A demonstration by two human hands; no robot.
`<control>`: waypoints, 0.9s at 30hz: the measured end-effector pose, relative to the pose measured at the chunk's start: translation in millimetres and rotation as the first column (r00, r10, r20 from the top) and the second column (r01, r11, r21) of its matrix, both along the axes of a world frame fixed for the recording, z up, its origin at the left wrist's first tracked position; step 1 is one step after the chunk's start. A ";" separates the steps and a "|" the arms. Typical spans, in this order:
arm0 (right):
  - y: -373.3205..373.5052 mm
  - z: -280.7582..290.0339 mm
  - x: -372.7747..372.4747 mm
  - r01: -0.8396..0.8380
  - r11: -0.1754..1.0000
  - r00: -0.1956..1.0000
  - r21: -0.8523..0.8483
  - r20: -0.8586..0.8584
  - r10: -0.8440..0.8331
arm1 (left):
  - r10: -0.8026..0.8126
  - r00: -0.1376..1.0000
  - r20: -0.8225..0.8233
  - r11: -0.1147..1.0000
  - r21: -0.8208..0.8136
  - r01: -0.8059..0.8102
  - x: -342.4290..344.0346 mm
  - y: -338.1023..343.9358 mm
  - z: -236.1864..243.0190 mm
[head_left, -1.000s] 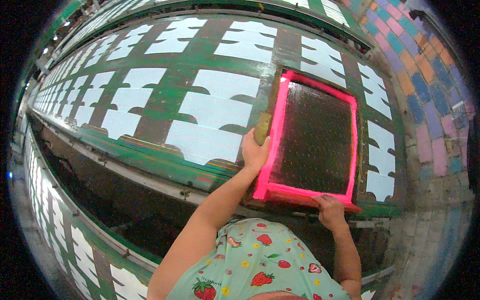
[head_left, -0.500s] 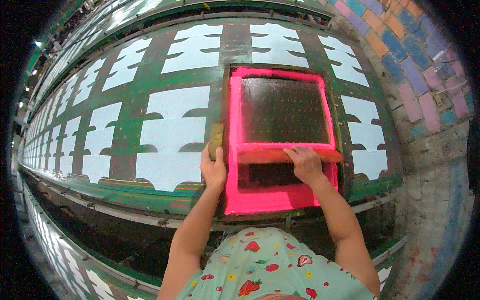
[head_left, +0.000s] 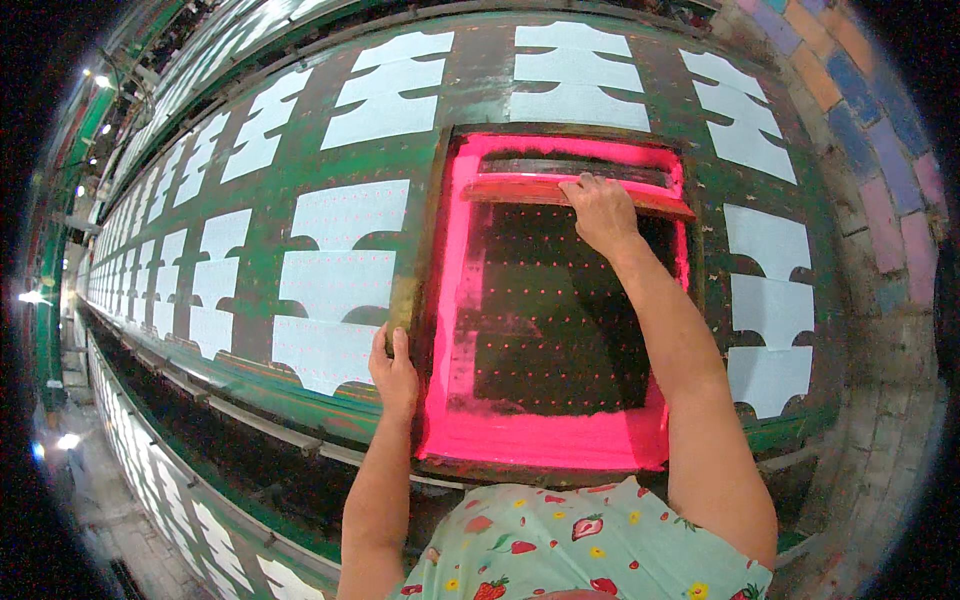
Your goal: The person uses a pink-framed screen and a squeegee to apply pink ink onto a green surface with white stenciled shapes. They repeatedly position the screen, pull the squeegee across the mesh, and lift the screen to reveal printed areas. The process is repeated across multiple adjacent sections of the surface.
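Observation:
A screen-printing frame [head_left: 430, 300] lies flat before me, its border thick with bright pink ink [head_left: 540, 440]. The dark mesh [head_left: 560, 310] inside shows rows of small pink dots. Across its far part rests a reddish squeegee [head_left: 520, 189], gripped from above by my right hand [head_left: 603, 212], fingers closed over its bar. My left hand [head_left: 396, 370] is closed on the near end of a yellowish block [head_left: 403, 305] along the frame's left side; whether the block is fixed to the frame I cannot tell.
The long green printing table [head_left: 250, 330] carries rows of pale blue cut fabric pieces [head_left: 338, 275], some dotted pink. More pieces [head_left: 768, 310] lie right of the frame. A metal rail [head_left: 260, 425] follows the near edge. Coloured paving bricks [head_left: 860, 110] cover the floor at right.
My right hand has pushed the squeegee away from me, from the near part of the mesh to the far part. My left hand stays on the block. The view has shifted slightly.

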State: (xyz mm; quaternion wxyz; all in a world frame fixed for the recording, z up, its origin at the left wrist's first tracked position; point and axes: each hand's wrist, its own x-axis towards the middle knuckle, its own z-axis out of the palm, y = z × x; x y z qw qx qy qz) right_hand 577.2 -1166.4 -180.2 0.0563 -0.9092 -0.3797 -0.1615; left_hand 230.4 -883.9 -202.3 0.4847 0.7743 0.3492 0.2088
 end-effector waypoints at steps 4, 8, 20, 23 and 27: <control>-5.2 1.9 -25.6 0.021 0.999 0.999 0.043 -0.046 -0.019 | -0.012 1.000 -0.015 0.999 0.043 0.013 -1.0 -4.0 7.1; -13.9 18.7 -30.0 -0.007 1.000 0.987 -0.003 -0.161 0.006 | -0.001 1.000 0.003 1.000 0.005 0.001 1.3 -6.9 11.2; -9.2 33.6 31.6 -0.059 0.998 0.987 0.022 -0.152 0.061 | 0.036 0.999 -0.025 0.992 0.124 -0.032 6.2 -6.5 10.6; -15.5 40.6 15.0 -0.096 0.992 0.968 -0.078 -0.238 0.075 | 0.010 0.999 -0.052 0.991 0.134 -0.003 5.1 -1.1 5.3; -22.2 46.8 -40.0 -0.103 0.988 0.945 -0.118 -0.321 0.060 | 0.011 1.000 0.023 0.988 0.153 -0.014 8.7 4.3 -3.8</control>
